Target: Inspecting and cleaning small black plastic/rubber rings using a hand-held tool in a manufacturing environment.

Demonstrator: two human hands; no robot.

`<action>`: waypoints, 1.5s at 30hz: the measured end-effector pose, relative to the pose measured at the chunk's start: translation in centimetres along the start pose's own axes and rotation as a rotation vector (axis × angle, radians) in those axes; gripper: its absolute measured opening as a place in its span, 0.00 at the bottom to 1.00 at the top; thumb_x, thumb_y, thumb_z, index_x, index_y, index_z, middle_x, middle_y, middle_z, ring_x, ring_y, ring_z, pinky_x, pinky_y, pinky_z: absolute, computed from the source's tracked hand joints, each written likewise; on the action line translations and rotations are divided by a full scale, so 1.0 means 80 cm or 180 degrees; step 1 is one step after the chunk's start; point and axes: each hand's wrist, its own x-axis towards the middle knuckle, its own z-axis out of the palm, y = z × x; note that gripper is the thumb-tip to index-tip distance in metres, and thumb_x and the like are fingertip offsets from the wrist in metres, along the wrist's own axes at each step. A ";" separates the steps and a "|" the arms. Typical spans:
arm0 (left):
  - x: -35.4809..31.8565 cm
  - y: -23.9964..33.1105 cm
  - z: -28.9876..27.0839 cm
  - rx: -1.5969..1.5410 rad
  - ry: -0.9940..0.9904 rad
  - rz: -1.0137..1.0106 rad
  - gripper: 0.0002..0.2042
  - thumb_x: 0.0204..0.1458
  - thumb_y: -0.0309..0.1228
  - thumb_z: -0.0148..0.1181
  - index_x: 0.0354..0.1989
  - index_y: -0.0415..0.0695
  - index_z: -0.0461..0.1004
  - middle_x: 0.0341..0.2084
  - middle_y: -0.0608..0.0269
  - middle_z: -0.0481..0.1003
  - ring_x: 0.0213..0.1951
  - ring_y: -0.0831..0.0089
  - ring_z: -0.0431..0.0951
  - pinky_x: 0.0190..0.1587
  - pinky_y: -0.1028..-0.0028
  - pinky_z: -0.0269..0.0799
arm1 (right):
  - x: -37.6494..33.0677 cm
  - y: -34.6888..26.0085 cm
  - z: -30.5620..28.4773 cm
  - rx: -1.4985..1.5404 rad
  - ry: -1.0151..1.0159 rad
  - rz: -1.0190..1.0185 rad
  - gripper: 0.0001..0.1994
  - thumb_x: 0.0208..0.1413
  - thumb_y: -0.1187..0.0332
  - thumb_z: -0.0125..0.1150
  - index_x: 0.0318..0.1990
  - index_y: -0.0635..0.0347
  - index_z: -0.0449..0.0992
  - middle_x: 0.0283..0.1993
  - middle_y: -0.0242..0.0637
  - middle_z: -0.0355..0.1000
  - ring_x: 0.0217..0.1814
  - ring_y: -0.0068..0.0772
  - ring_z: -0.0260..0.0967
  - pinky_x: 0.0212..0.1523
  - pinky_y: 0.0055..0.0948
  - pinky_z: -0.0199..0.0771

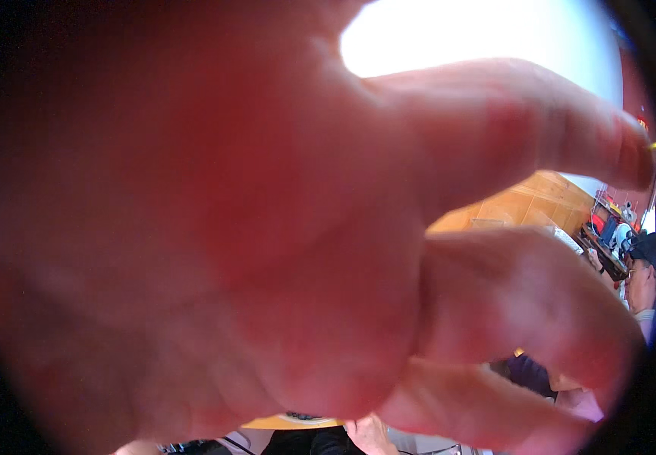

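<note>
a blurred left hand (290,220) fills most of the frame, palm toward the lens, fingers parted and released. a person (643,284) shows at the right edge. bottom centre: another hand (371,434), grip impossible to tell, near a bench (263,422) bearing a half-hidden round object (303,416).

No text, label, brand, number or sign can be read here.
</note>
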 end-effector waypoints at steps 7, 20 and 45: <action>-0.006 0.041 0.023 0.0077 -0.0092 -0.0123 0.27 0.51 0.42 0.55 0.55 0.37 0.59 0.49 0.47 0.67 0.44 0.64 0.76 0.46 0.69 0.74 | 0.009 0.002 0.000 -0.0411 0.0286 -0.0706 0.09 0.56 0.64 0.57 0.39 0.57 0.78 0.30 0.42 0.75 0.28 0.48 0.74 0.27 0.41 0.74; 0.009 0.120 0.112 0.0354 -0.0353 0.0289 0.24 0.51 0.39 0.55 0.52 0.36 0.62 0.47 0.49 0.68 0.43 0.65 0.76 0.45 0.70 0.73 | -0.006 0.040 0.034 -0.0518 0.0492 -0.0722 0.13 0.56 0.57 0.55 0.39 0.54 0.79 0.31 0.48 0.75 0.34 0.53 0.74 0.37 0.47 0.74; -0.112 0.202 0.275 0.1559 0.0377 0.0017 0.18 0.50 0.33 0.55 0.47 0.36 0.67 0.42 0.53 0.71 0.41 0.68 0.76 0.44 0.72 0.72 | -0.048 0.071 0.032 -0.0097 0.0505 -0.0756 0.13 0.57 0.62 0.55 0.42 0.60 0.78 0.37 0.53 0.75 0.41 0.56 0.72 0.41 0.44 0.72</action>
